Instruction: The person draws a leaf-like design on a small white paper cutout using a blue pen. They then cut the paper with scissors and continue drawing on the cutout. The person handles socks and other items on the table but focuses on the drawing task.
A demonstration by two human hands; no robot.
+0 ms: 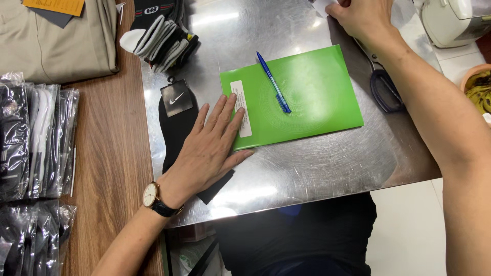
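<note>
My left hand [207,151] lies flat with fingers spread on a pair of black socks [176,128] with a card tag, fingertips reaching the left edge of a green envelope [307,97]. A white label sits at the envelope's left end, and a blue pen [273,83] lies on top of it. My right hand [360,18] reaches to the far edge of the steel table [317,163], fingers closed on a small white piece of paper [322,6] that is mostly out of view.
Dark-handled scissors [384,87] lie right of the envelope under my right forearm. A bundle of black and white socks [161,36] sits at the far left of the steel top. Bagged socks [36,143] and folded beige cloth [56,41] lie on the wooden surface left.
</note>
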